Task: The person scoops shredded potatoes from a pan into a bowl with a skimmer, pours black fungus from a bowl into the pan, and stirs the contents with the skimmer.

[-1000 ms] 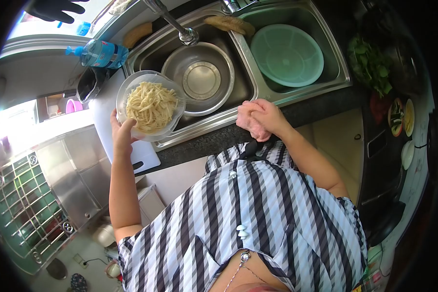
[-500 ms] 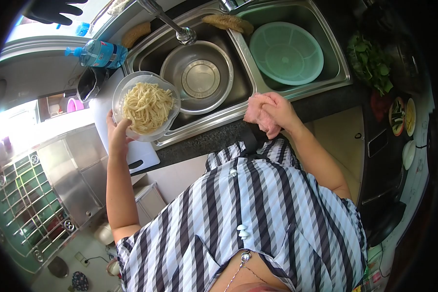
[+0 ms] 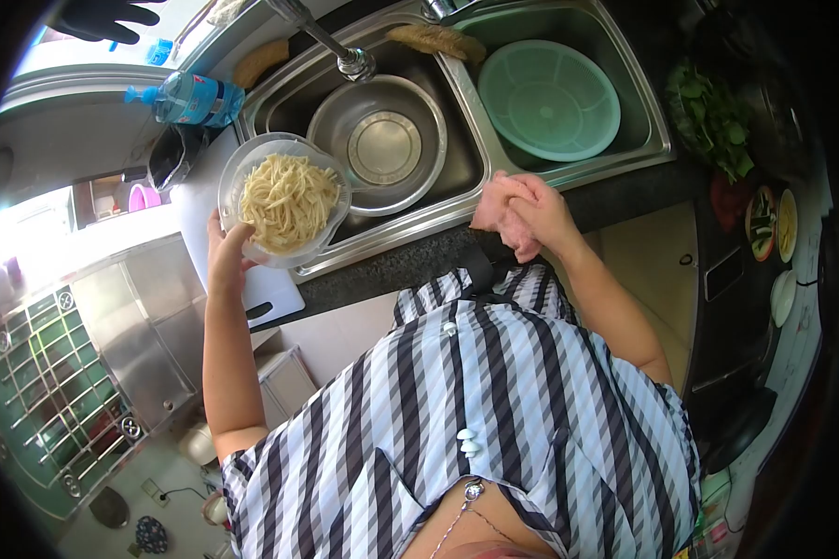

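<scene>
Strips of pale food (image 3: pixel 289 203) fill a clear bowl (image 3: pixel 232 189) in the head view, fingers of the left hand (image 3: pixel 228 256) gripping it at the sink (image 3: pixel 382 238); fingers of the right hand (image 3: pixel 544 216) clutch a pink cloth (image 3: pixel 503 222). Holding appears the current step; shifting the bowl would demand level handling. The blue bottle (image 3: pixel 185 100) shows no readable label.

One head-worn camera looks down over the sink (image 3: pixel 391 233).
</scene>
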`<action>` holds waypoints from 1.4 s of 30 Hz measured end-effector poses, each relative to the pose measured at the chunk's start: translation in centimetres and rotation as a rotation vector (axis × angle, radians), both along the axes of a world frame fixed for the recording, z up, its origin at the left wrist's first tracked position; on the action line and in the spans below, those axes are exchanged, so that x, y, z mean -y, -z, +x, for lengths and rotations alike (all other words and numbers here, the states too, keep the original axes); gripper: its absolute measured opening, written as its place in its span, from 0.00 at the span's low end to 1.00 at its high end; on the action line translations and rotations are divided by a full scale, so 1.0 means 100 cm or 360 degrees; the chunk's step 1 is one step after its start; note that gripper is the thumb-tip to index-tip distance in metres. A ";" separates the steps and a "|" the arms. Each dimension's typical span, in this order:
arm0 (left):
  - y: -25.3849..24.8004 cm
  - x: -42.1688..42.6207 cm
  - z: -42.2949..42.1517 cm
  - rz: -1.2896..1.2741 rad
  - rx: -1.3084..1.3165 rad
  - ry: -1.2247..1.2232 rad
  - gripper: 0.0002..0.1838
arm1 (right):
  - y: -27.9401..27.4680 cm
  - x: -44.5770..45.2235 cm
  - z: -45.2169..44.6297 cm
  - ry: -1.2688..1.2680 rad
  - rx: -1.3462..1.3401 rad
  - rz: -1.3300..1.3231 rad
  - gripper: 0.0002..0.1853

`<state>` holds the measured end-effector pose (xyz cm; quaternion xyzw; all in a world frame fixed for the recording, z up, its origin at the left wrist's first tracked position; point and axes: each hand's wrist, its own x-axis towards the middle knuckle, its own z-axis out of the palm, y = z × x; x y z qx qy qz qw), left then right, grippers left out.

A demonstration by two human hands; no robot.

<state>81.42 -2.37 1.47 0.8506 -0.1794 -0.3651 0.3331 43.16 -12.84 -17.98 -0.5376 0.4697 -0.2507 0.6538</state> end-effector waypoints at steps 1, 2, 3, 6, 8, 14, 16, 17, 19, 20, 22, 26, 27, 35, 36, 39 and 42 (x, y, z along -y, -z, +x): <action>0.003 -0.003 0.004 -0.0026 -0.0045 -0.0014 0.43 | -0.006 -0.001 0.001 -0.0002 0.0037 -0.0028 0.18; 0.007 -0.006 0.008 -0.0051 -0.0090 -0.0030 0.42 | -0.013 -0.002 0.004 -0.0006 0.0075 -0.0055 0.18; 0.010 -0.011 0.012 -0.0119 -0.0212 -0.0084 0.42 | -0.021 -0.004 0.009 -0.0155 0.0000 -0.0287 0.18; 0.028 -0.030 0.016 -0.0377 -0.0616 -0.0298 0.40 | -0.029 -0.008 0.040 -0.0621 0.0021 -0.0889 0.18; 0.050 -0.049 0.013 -0.0642 -0.0917 -0.0498 0.39 | -0.023 -0.020 0.084 -0.0853 0.0353 -0.1048 0.18; 0.071 -0.060 -0.021 -0.0836 -0.1254 -0.0625 0.33 | -0.008 -0.049 0.150 -0.1608 0.0068 -0.1799 0.21; 0.067 -0.061 -0.028 -0.0945 -0.1338 -0.0703 0.33 | 0.003 -0.048 0.138 -0.1416 0.0177 -0.1723 0.22; 0.067 -0.065 -0.026 -0.0998 -0.1382 -0.0746 0.33 | 0.002 -0.045 0.128 -0.1340 0.0039 -0.1794 0.23; 0.072 -0.078 -0.012 -0.1121 -0.1485 -0.0870 0.33 | -0.008 -0.037 0.102 -0.1177 -0.0236 -0.1924 0.24; 0.075 -0.084 -0.005 -0.1180 -0.1534 -0.0926 0.32 | 0.003 -0.035 0.089 -0.1080 -0.0299 -0.1926 0.24; 0.077 -0.090 0.003 -0.1326 -0.1591 -0.0931 0.32 | 0.004 -0.027 0.062 -0.0891 -0.0468 -0.1815 0.24; 0.104 -0.078 0.030 -0.1467 -0.1548 -0.0787 0.33 | -0.003 -0.019 0.010 -0.0680 -0.0864 -0.1786 0.25; 0.108 -0.076 0.037 -0.1475 -0.1537 -0.0745 0.34 | -0.008 -0.021 0.004 -0.0668 -0.0947 -0.1743 0.25; 0.118 -0.055 0.135 -0.1280 -0.1321 -0.0606 0.32 | -0.012 -0.022 -0.008 -0.0184 -0.1264 -0.1714 0.23; 0.121 -0.046 0.142 -0.1299 -0.1394 -0.0543 0.30 | -0.018 -0.017 0.000 -0.0109 -0.1028 -0.1779 0.22; 0.122 -0.019 0.118 -0.1264 -0.1627 -0.0493 0.29 | -0.019 -0.024 0.015 -0.0327 -0.1045 -0.1923 0.18; 0.135 0.000 0.089 -0.1199 -0.1736 -0.0251 0.32 | -0.017 -0.031 0.008 -0.0220 -0.1361 -0.2181 0.18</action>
